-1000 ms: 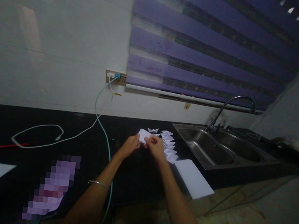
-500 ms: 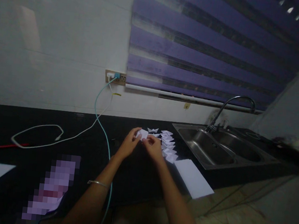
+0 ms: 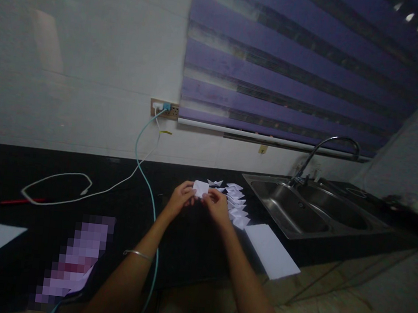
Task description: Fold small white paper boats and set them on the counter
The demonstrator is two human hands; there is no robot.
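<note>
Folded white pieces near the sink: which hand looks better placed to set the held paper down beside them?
Probably the right hand: it is nearer the folded white pieces. The left hand is farther away, across the held paper, which both hands are holding.

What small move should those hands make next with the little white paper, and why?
Probably press along a crease of the folded paper: the left hand and right hand hold it from opposite sides, and it looks roughly square, unlike the pointed paper shapes nearby.
</note>
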